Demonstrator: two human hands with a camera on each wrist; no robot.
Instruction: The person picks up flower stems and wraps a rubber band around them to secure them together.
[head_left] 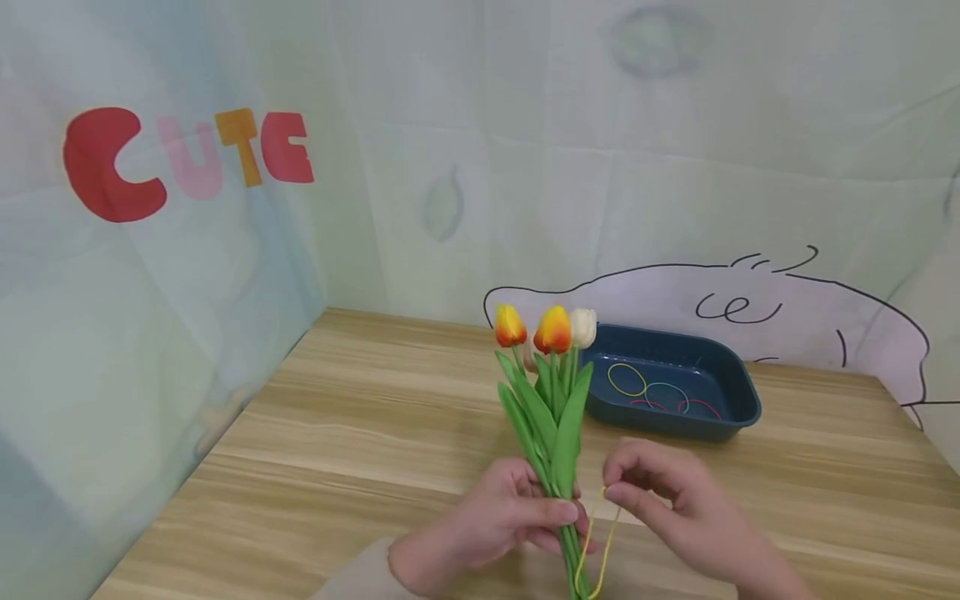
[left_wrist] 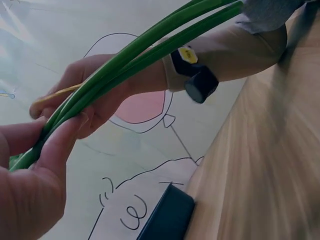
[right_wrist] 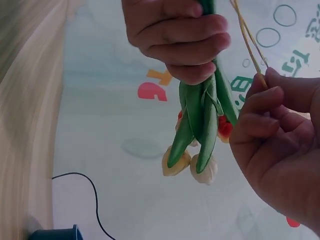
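Note:
A bunch of tulips (head_left: 552, 417) with green leaves and yellow-orange and white blooms stands nearly upright in the head view. My left hand (head_left: 510, 512) grips it round the stems, thumb across the front. In the left wrist view the bare stems (left_wrist: 125, 65) run up past that hand. My right hand (head_left: 682, 504) is just right of the bunch and pinches a yellow rubber band (head_left: 609, 542) between thumb and forefinger. The band hangs as a stretched loop whose lower end meets the stems below my left hand; whether it circles them all I cannot tell.
Behind the hands, a dark blue tray (head_left: 738, 423) stands on the wooden table (head_left: 360, 433). Several coloured rubber bands (head_left: 627, 379) lie in it. A printed cloth (head_left: 420, 100) hangs along the back and left of the table.

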